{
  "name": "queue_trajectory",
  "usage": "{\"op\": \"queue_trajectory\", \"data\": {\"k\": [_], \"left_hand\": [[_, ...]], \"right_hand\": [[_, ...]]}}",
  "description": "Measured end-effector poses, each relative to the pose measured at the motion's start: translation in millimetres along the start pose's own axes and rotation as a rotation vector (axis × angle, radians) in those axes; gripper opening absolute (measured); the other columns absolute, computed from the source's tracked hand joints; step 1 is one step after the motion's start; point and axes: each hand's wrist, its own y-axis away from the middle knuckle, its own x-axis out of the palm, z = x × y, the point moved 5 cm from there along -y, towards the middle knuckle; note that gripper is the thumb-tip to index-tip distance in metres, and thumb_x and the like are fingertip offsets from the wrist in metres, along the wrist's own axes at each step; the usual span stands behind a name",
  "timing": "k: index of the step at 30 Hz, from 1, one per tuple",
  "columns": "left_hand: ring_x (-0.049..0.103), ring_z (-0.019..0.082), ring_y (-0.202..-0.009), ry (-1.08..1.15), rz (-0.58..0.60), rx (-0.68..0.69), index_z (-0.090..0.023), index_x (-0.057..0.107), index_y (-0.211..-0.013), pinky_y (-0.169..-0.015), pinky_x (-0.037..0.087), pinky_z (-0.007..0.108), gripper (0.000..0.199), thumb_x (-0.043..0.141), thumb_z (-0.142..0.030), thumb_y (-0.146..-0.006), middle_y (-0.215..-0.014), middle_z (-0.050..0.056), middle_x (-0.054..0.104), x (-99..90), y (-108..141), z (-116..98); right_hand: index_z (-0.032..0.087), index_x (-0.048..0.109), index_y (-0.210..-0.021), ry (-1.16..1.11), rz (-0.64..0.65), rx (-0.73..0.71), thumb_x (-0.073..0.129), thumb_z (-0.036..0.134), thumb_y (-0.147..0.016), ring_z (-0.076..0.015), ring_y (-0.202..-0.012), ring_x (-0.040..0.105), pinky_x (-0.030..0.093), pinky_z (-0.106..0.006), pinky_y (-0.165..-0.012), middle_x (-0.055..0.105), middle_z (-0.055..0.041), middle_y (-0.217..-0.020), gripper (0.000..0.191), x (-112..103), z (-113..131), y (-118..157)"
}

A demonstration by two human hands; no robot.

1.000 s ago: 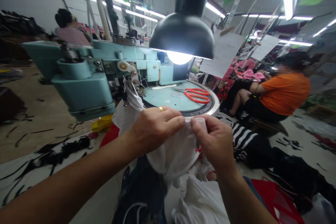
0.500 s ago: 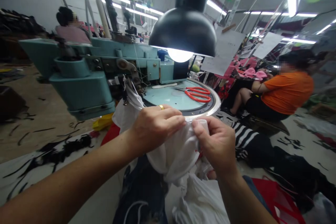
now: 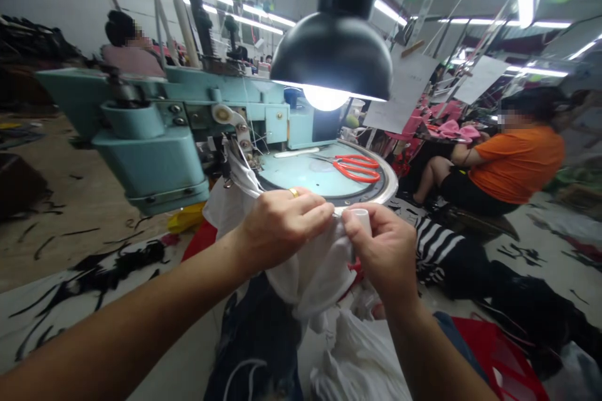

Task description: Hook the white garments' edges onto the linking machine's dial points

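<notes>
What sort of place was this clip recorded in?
Most likely a garment factory workshop: a teal industrial sewing machine, orange-handled scissors on its round plate, white fabric in the hands, and a seated worker nearby.

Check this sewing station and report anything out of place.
Black fabric scraps lie strewn across the floor left of the sewing machine. They look odd because they form a messy scatter rather than a tidy pile.

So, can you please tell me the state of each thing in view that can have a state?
White fabric, bunched, held by both hands
Left hand, pinching the fabric
Right hand, pinching the fabric
Orange-handled scissors, closed, lying on the round machine plate
Lamp, lit
</notes>
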Motion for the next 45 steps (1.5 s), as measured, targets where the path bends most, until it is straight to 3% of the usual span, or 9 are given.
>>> {"op": "queue_trajectory", "data": {"k": [4,21,29,34,37,39,42,45], "left_hand": [[0.068,0.017,-0.086,0.037,-0.005,0.028,-0.015,0.068,-0.100,-0.074,0.057,0.027,0.011,0.062,-0.019,-0.093,-0.096,0.006,0.072,0.6,0.5,-2.3],[0.066,0.015,-0.085,0.235,-0.032,-0.057,-0.016,0.071,-0.095,-0.079,0.056,0.028,0.009,0.063,-0.020,-0.093,-0.092,0.005,0.072,0.2,-3.7,2.4],[0.065,0.017,-0.084,0.193,-0.039,-0.039,-0.014,0.071,-0.096,-0.078,0.057,0.030,0.009,0.065,-0.020,-0.091,-0.091,0.007,0.070,3.4,0.1,3.4],[0.065,0.018,-0.082,0.156,-0.053,-0.043,-0.014,0.070,-0.091,-0.076,0.057,0.030,0.010,0.064,-0.021,-0.092,-0.088,0.006,0.070,4.9,-2.1,1.0],[0.065,0.018,-0.083,0.136,-0.030,-0.094,-0.014,0.070,-0.086,-0.076,0.057,0.031,0.011,0.063,-0.020,-0.092,-0.088,0.006,0.070,6.0,-4.9,-0.6],[0.065,0.019,-0.086,0.151,-0.029,-0.127,-0.014,0.069,-0.088,-0.078,0.057,0.032,0.008,0.062,-0.017,-0.091,-0.093,0.007,0.070,6.4,-5.9,-1.2],[0.065,0.018,-0.088,0.164,-0.048,-0.115,-0.015,0.069,-0.093,-0.081,0.055,0.032,0.008,0.061,-0.016,-0.091,-0.094,0.007,0.070,7.0,-5.4,-2.7],[0.064,0.018,-0.084,0.156,-0.074,-0.087,-0.016,0.071,-0.090,-0.077,0.055,0.030,0.010,0.061,-0.018,-0.092,-0.087,0.005,0.070,6.9,-3.5,-2.8]], "right_hand": [[0.018,0.071,-0.085,-0.045,0.003,0.026,0.072,0.038,-0.080,-0.0143,-0.058,0.059,0.049,-0.024,-0.053,0.070,-0.0011,-0.068,0.021,-0.1,-7.6,1.4],[0.019,0.065,-0.081,-0.127,-0.065,0.026,0.075,0.034,-0.079,-0.0131,-0.057,0.059,0.048,-0.023,-0.053,0.068,0.0007,-0.067,0.019,-2.7,-9.3,6.9],[0.018,0.065,-0.082,-0.109,-0.044,0.023,0.074,0.034,-0.080,-0.0136,-0.057,0.060,0.049,-0.024,-0.054,0.069,0.0000,-0.068,0.018,-0.3,-5.3,3.7],[0.018,0.065,-0.083,-0.108,-0.094,0.007,0.077,0.037,-0.076,-0.0158,-0.061,0.064,0.052,-0.026,-0.057,0.071,-0.0014,-0.071,0.023,-2.9,-13.9,6.0],[0.017,0.068,-0.082,-0.116,-0.095,0.090,0.080,0.042,-0.074,-0.0168,-0.062,0.064,0.052,-0.027,-0.058,0.071,-0.0028,-0.072,0.029,-5.0,-25.8,8.6],[0.015,0.072,-0.082,-0.177,-0.014,0.183,0.078,0.046,-0.076,-0.0181,-0.063,0.064,0.052,-0.028,-0.058,0.072,-0.0038,-0.071,0.032,-1.2,-31.4,8.9],[0.015,0.076,-0.088,-0.429,0.140,0.363,0.075,0.049,-0.079,-0.0220,-0.070,0.068,0.055,-0.033,-0.066,0.074,-0.0057,-0.074,0.035,10.6,-34.3,9.4],[0.016,0.076,-0.095,-0.596,0.195,0.448,0.081,0.041,-0.073,-0.0227,-0.072,0.070,0.056,-0.037,-0.073,0.076,-0.0066,-0.081,0.034,18.4,-32.6,10.7]]}}
